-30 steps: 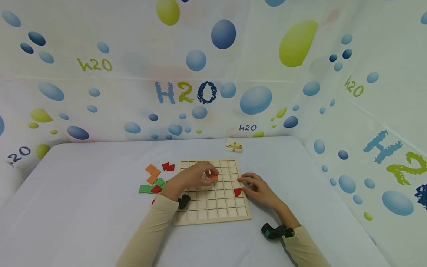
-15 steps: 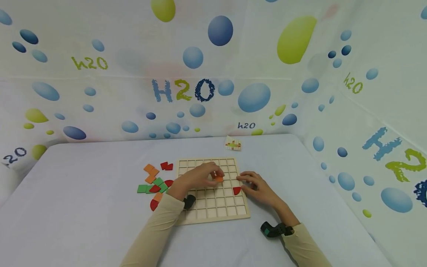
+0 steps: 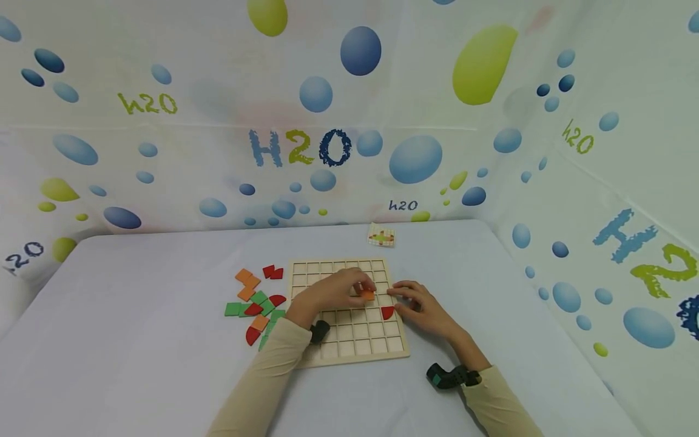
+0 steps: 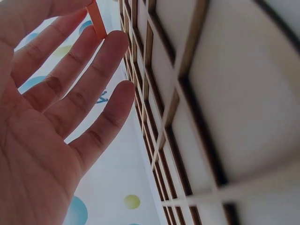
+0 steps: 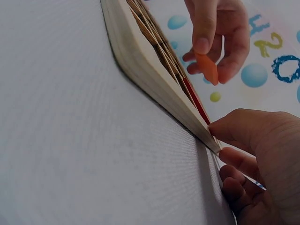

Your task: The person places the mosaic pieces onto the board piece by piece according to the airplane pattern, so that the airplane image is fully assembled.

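My left hand [image 3: 338,290] is over the right half of the wooden grid board [image 3: 347,349]. Between thumb and fingertips it pinches a small orange tile [image 3: 368,295], which the right wrist view shows raised off the board as an orange piece [image 5: 207,69]. In the left wrist view the other fingers [image 4: 105,56] are spread beside the grid. My right hand [image 3: 423,309] rests at the board's right edge, thumb and fingertips touching the frame, fingers loosely bent. Beside its thumb, a red quarter-round tile [image 3: 388,312] lies in a cell of the right column.
Left of the board lie loose tiles: several orange squares [image 3: 243,275], green pieces [image 3: 232,309] and red ones [image 3: 277,300], some overlapping. Behind the board is a small picture card [image 3: 381,237]. A white cloth [image 3: 136,328] covers the table, with a printed sheet [image 3: 218,164] standing behind it.
My left hand has moved right across the board with the orange tile, uncovering more loose tiles on the left. My right hand has stayed at the board's edge.
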A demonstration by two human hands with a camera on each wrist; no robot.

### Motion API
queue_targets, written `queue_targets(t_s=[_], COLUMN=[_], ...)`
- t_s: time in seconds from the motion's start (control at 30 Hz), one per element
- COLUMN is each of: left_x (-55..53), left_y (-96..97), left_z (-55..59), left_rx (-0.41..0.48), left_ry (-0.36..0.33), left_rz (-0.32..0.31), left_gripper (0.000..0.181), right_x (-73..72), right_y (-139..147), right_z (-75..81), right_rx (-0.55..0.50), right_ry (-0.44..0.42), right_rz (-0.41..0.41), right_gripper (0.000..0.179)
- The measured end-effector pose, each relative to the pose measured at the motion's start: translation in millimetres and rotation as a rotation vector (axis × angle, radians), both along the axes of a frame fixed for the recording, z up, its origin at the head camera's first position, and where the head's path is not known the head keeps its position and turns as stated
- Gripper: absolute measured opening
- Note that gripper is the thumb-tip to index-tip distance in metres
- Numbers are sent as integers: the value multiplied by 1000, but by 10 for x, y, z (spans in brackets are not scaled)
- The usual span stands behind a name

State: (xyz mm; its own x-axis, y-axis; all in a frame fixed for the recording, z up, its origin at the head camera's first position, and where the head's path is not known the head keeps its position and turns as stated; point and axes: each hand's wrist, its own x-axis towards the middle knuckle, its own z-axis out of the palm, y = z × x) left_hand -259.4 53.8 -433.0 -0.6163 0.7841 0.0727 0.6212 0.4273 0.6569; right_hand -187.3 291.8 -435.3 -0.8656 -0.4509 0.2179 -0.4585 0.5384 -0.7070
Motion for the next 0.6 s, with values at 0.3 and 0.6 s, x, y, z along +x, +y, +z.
queue_targets(t_s=[0.3,0.6], left_x=[5,13], left_y=[143,283], left_z=[9,8], left_rx=[4,0], left_ry=[24,-2], left_rz=[-23,-18], left_gripper=[23,20], right_x=[-54,-187], right_y=[52,174], right_z=[-147,-399], right_rx=[3,10], right_ry=[4,1], right_rz=[-8,-33], right_gripper=[33,33])
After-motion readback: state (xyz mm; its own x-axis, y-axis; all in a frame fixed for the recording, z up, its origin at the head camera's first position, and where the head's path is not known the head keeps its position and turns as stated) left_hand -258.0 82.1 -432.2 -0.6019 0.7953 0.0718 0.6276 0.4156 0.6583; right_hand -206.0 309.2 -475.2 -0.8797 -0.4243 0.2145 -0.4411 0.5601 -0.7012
